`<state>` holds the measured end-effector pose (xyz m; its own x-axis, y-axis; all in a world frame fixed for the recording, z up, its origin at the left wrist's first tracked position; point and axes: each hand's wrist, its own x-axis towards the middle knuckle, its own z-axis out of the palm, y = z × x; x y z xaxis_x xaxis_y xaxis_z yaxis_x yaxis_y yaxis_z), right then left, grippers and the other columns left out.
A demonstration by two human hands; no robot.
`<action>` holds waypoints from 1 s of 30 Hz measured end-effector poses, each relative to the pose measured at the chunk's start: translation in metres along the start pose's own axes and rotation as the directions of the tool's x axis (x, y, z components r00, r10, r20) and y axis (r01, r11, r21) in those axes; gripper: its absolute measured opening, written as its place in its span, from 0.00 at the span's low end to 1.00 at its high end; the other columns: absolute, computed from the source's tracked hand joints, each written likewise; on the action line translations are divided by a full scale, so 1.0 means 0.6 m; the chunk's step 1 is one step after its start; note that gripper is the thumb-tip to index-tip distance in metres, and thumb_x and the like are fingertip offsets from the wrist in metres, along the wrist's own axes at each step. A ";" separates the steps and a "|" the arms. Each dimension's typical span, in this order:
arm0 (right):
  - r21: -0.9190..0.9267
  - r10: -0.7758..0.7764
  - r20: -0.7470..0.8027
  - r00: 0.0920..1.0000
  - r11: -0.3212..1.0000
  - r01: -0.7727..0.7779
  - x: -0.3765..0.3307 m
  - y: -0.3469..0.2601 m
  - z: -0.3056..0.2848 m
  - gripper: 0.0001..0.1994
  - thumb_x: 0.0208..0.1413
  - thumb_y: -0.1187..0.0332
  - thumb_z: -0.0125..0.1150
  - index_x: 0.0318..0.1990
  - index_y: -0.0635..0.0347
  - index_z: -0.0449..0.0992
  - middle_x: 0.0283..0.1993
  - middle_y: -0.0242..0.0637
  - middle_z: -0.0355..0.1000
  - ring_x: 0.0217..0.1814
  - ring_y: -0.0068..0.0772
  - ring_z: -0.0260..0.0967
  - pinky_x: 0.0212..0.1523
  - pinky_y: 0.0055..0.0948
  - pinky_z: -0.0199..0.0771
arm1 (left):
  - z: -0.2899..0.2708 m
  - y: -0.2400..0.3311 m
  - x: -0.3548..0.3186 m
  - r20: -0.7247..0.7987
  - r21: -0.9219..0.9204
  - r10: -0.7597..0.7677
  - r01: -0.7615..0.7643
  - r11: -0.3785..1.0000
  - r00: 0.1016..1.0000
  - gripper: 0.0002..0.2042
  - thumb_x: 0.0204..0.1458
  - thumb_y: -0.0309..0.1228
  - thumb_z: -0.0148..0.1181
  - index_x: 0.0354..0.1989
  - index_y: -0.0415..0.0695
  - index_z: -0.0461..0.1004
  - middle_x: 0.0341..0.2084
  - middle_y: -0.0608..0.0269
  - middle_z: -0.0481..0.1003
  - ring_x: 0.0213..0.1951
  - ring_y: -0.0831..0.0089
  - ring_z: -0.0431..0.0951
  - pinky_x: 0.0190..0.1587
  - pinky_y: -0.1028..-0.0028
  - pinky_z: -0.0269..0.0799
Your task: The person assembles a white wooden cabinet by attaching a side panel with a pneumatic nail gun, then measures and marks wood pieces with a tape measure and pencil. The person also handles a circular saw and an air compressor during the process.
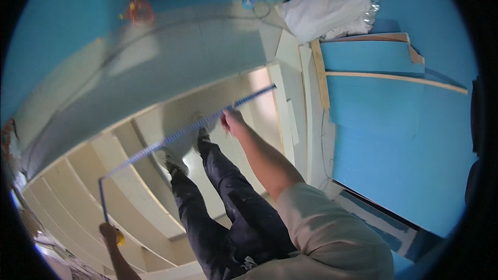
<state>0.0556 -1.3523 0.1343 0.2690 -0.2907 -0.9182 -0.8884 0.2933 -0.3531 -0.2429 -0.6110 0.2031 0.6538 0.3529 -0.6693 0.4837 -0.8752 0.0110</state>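
Note:
A blue measuring tape (176,136) stretches in a long line across cream stair steps (135,192), from a bend at the lower left up to the stair's right side. My right hand (232,123) pinches the tape near its far end. My left hand (110,233) at the lower left grips the tape's yellow case (120,238), with the blade running up from it to the bend. My legs in dark trousers (223,212) and my shoes (179,162) stand on a step beneath the tape.
A pale curved wall (155,57) borders the stairs on the upper left, with blue walls around it. A white plastic bag (327,13) lies at the top right beside blue boards (373,103) edged with wooden strips. A small red object (138,10) sits at the top left.

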 end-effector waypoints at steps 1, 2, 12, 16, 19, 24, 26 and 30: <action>0.149 -0.013 -0.036 0.999 0.989 0.019 0.054 0.007 0.010 0.21 0.62 0.58 0.48 0.17 0.57 0.69 0.14 0.34 0.67 0.11 0.26 0.61 0.12 0.26 0.57 | 0.000 0.037 0.035 -0.001 0.161 0.092 -0.091 0.983 0.996 0.09 0.57 0.31 0.50 0.27 0.39 0.67 0.28 0.48 0.69 0.38 0.51 0.70 0.43 0.55 0.65; 0.062 -0.019 0.073 0.997 0.998 0.014 0.093 0.009 0.028 0.21 0.63 0.59 0.47 0.18 0.57 0.69 0.14 0.35 0.67 0.12 0.27 0.61 0.12 0.27 0.58 | 0.001 0.006 0.061 0.030 0.045 -0.060 0.058 0.997 0.998 0.10 0.58 0.30 0.48 0.27 0.38 0.66 0.27 0.48 0.69 0.37 0.48 0.70 0.42 0.55 0.64; -0.021 0.057 0.152 0.987 0.998 -0.055 0.255 -0.082 -0.027 0.08 0.59 0.62 0.54 0.29 0.52 0.70 0.23 0.26 0.66 0.22 0.21 0.63 0.16 0.20 0.58 | -0.078 0.392 0.146 0.047 0.335 0.061 -0.073 0.939 0.997 0.07 0.53 0.32 0.54 0.35 0.43 0.74 0.35 0.53 0.76 0.39 0.53 0.77 0.39 0.56 0.74; -0.035 0.056 0.027 0.998 0.998 -0.055 0.213 -0.091 0.009 0.10 0.63 0.63 0.49 0.31 0.56 0.69 0.23 0.28 0.64 0.21 0.23 0.60 0.17 0.22 0.54 | -0.139 0.467 0.158 -0.094 0.190 -0.172 0.187 0.964 0.981 0.11 0.57 0.32 0.50 0.27 0.40 0.74 0.29 0.49 0.76 0.34 0.50 0.79 0.38 0.56 0.75; -0.055 0.031 -0.019 0.999 0.998 -0.032 0.205 -0.100 -0.002 0.10 0.63 0.63 0.48 0.32 0.56 0.70 0.25 0.27 0.65 0.22 0.22 0.60 0.19 0.21 0.56 | -0.153 0.487 0.128 -0.077 0.260 -0.157 0.172 0.950 0.985 0.11 0.58 0.31 0.49 0.27 0.39 0.75 0.30 0.49 0.76 0.32 0.51 0.79 0.36 0.57 0.76; -0.067 0.036 0.056 0.998 0.997 -0.033 0.210 -0.103 -0.007 0.09 0.64 0.63 0.47 0.34 0.54 0.70 0.25 0.27 0.66 0.24 0.22 0.60 0.20 0.21 0.57 | -0.183 0.497 0.125 -0.050 0.328 -0.077 0.089 0.940 0.996 0.09 0.54 0.26 0.51 0.25 0.38 0.76 0.28 0.49 0.77 0.30 0.54 0.81 0.33 0.60 0.77; -0.066 0.037 0.053 0.998 0.997 -0.033 0.211 -0.103 -0.004 0.09 0.64 0.62 0.46 0.35 0.54 0.71 0.26 0.27 0.66 0.24 0.22 0.61 0.21 0.21 0.58 | -0.191 0.506 0.125 -0.041 0.326 -0.093 0.101 0.940 0.995 0.08 0.52 0.25 0.51 0.24 0.38 0.77 0.27 0.49 0.77 0.30 0.54 0.81 0.33 0.61 0.78; -0.043 0.024 0.026 0.999 0.999 -0.023 0.219 -0.102 -0.004 0.10 0.65 0.62 0.46 0.35 0.54 0.71 0.26 0.27 0.66 0.24 0.23 0.61 0.22 0.21 0.59 | -0.185 0.502 0.124 -0.016 0.321 -0.092 0.092 0.943 0.996 0.08 0.51 0.24 0.51 0.25 0.38 0.77 0.27 0.49 0.77 0.30 0.54 0.81 0.33 0.61 0.78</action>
<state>0.1446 -1.4107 0.0359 0.2572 -0.2602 -0.9307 -0.9094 0.2607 -0.3242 0.0161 -0.8116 0.2393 0.6156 0.4369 -0.6558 0.3295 -0.8987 -0.2894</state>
